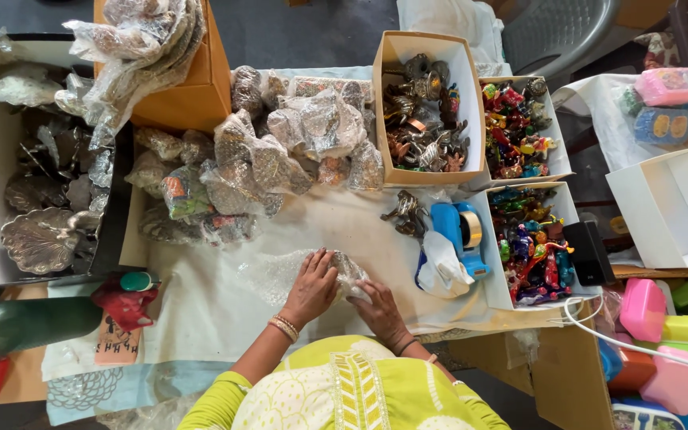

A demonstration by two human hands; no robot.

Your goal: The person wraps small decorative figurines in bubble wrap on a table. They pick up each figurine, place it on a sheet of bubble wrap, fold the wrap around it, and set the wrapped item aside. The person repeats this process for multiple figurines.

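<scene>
My left hand [312, 285] lies flat on a sheet of clear bubble wrap [268, 275] spread on the white cloth. Under its fingers is a small item bundled in bubble wrap [350, 273]. My right hand [378, 309] grips the right end of that bundle from below. What is inside the bundle is hidden by the wrap and my fingers. A blue tape dispenser [461, 235] lies to the right, with a small metal figurine [406, 213] beside it.
Several bubble-wrapped items [280, 155] are piled at the back. Cardboard boxes hold metal figurines [424, 119] and colourful toys [531, 243]. Silver leaf-shaped trays [45, 235] fill a box at left. An empty white box [670, 207] and pastel plastic cases [662, 338] stand at right.
</scene>
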